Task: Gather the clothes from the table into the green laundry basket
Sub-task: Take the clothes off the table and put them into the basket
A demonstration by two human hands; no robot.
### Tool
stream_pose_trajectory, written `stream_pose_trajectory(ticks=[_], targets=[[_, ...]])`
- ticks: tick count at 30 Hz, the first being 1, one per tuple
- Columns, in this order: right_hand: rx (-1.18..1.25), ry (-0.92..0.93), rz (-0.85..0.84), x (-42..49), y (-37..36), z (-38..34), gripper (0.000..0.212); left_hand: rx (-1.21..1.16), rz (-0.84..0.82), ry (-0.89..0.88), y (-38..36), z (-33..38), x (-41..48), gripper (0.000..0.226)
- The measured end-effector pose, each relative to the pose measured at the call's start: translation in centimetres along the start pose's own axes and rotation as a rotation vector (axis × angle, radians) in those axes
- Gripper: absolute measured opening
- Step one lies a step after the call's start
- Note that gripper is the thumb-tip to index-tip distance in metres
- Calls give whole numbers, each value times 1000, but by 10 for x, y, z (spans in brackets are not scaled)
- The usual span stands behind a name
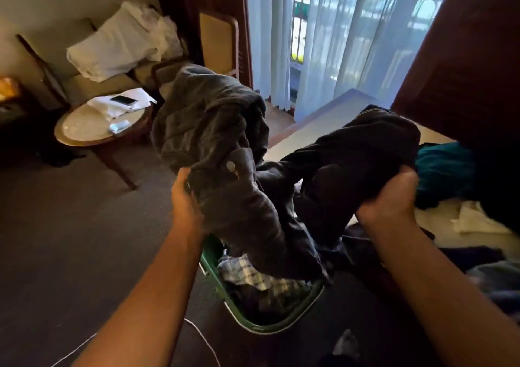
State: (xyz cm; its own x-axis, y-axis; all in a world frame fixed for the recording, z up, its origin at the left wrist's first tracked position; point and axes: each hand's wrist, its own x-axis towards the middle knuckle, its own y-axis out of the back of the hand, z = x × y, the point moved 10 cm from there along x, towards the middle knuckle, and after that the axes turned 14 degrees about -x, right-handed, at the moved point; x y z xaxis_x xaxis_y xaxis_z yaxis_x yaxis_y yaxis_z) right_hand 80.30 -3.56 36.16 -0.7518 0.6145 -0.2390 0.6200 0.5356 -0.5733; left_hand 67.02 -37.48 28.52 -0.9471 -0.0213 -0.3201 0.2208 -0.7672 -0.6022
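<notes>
Over the green basket [211, 250], which stands on the carpet [70, 226] hard against the worktop's [323, 122] near edge, both hands hold up bunched clothes. The left hand [187, 198] has its grip curled tight around a grey garment [208, 124] with a metal button, which balloons above the fist and trails down into the basket. The right hand [388, 195] has its grip clenched on a black garment [363, 150], raised over the worktop's edge. Whether the two pieces are joined in the middle is hard to tell. A plaid cloth [253, 274] already lies inside the basket, and its near rim shows between the forearms. On the worktop to the right a teal cloth [441, 169] and a white cloth [475, 220] lie, with more dark fabric at the near right corner. Left of the basket the carpet is open as far as a round table [81, 134] carrying a phone [123, 100] on white fabric. Behind it an armchair [92, 85] is heaped with white linen [118, 46]. Sheer curtains [337, 43] cover the window beyond, and a thin white cord [202, 335] runs across the floor near the left forearm.
</notes>
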Motion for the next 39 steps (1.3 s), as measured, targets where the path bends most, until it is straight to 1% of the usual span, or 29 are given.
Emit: stream_pose_trajectory(ticks=[1,2,3,4,5,6,7,8,9,11,12,17,18,19,21,22,23,24,25,26,27,28,30,32,34,36,39], targets=[[-15,18,35,0,5,2,51,-57,-34,35,0,-12,5,41],[-66,28,60,-2,10,2,49,-55,-62,101,-6,-25,-3,48],[-79,22,87,-4,17,5,47,-33,-56,169,3,-44,-7,45],[-104,15,115,-6,25,8,46,15,1,234,21,-62,-6,41],[-106,4,118,-7,30,11,44,74,73,285,48,-82,0,55],[-135,-4,133,-7,37,16,44,182,178,320,81,-103,11,75],[-158,-29,132,-8,40,20,44,266,287,359,116,-123,22,82],[-194,-46,136,-9,43,25,45,356,326,385,133,-135,23,80],[-192,-66,132,-11,45,31,45,427,325,427,131,-141,9,77],[-191,-98,126,-15,48,43,44,510,230,497,101,-141,-28,76],[-205,-106,121,-16,50,49,44,534,178,516,94,-146,-33,75],[-295,-153,108,-25,56,77,43,674,-35,497,59,-158,-38,73],[-308,-169,93,-27,58,83,43,677,-107,482,50,-159,-41,78],[-330,-199,77,-31,58,91,43,685,-203,472,40,-161,-45,88],[-371,-254,8,-42,58,109,43,717,-458,482,19,-173,-61,111],[-400,-282,-43,-48,57,123,43,751,-572,479,12,-181,-70,117],[-429,-311,-99,-55,55,136,43,806,-644,453,10,-187,-77,115],[-466,-326,-144,-62,53,147,42,835,-637,426,15,-190,-79,103],[-502,-331,-167,-69,52,155,40,829,-581,410,24,-191,-77,81],[-549,-323,-188,-74,52,163,37,782,-493,385,35,-188,-72,54],[-594,-317,-218,-79,51,170,34,716,-396,372,49,-185,-67,34],[-631,-327,-262,-85,49,178,33,615,-282,363,61,-179,-63,23],[-674,-387,-331,-97,48,193,39,361,-93,357,77,-169,-59,21],[-715,-419,-344,-104,52,202,46,146,-3,339,76,-161,-59,23],[-731,-413,-386,-106,49,205,49,73,33,270,68,-146,-60,18],[-755,-411,-421,-102,45,205,46,31,45,217,59,-132,-61,15],[-948,-397,-499,-93,39,202,44,72,17,160,54,-123,-55,15]])
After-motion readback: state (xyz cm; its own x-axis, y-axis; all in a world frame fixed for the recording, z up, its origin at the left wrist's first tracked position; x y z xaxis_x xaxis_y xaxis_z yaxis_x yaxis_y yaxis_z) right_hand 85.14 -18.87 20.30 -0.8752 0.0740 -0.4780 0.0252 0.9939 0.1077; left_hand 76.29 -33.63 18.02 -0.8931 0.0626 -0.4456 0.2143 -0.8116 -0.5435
